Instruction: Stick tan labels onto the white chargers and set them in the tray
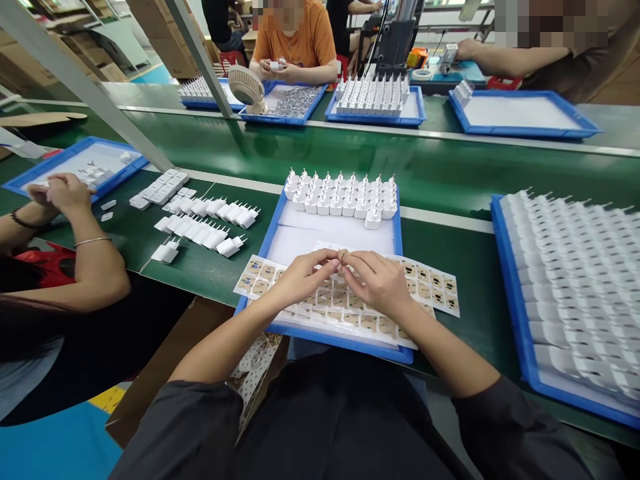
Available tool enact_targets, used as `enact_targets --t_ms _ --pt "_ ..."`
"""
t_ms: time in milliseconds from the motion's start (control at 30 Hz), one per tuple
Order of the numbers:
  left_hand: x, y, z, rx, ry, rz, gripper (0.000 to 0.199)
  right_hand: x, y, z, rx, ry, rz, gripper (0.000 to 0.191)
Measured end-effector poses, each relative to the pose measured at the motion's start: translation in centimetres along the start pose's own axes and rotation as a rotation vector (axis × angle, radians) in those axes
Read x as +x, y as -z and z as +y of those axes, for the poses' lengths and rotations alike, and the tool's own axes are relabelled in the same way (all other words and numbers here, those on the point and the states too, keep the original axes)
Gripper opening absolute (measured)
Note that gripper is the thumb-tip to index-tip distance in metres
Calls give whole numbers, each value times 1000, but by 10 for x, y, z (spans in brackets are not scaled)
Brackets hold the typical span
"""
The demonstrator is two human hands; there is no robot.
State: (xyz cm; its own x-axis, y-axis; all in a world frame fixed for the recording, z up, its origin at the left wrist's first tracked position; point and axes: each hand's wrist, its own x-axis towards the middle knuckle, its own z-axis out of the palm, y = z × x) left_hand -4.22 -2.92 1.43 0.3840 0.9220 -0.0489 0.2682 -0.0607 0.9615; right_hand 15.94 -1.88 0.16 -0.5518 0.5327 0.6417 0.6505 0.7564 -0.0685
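Note:
Over the near half of a blue-rimmed tray (401, 237), my left hand (309, 275) and my right hand (379, 279) meet fingertip to fingertip. Both are pinched on a small tan sticker (343, 255), partly hidden by the fingers. Under them lie overlapping sheets of tan stickers (438, 287), reaching past both sides of the tray. Rows of white plug adapters (345, 198) stand at the tray's far end, pins up. One adapter (373, 219) sits slightly in front of the rows.
More white adapters (200, 230) lie on the green bench to the left, near a co-worker's hands (67, 192). A large blue tray (515, 313) packed with adapters stands at right. Beyond the green conveyor (440, 163) are further trays (525, 130) and people.

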Motion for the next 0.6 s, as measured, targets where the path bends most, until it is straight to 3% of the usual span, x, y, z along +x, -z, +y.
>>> enact_targets --t_ms 233,333,400,500,600 --pt "0 1 -8 170 -30 73 26 2 0 2 112 103 -5 20" --pt "0 3 -1 331 -60 44 27 2 -1 12 170 47 50 15" --pt "0 6 4 423 -61 32 28 3 -5 23 139 50 37 24" --pt "1 7 9 544 -21 -32 31 4 -10 34 131 211 36 25" --pt "2 5 8 585 -9 -80 35 3 -9 34 173 214 46 29"
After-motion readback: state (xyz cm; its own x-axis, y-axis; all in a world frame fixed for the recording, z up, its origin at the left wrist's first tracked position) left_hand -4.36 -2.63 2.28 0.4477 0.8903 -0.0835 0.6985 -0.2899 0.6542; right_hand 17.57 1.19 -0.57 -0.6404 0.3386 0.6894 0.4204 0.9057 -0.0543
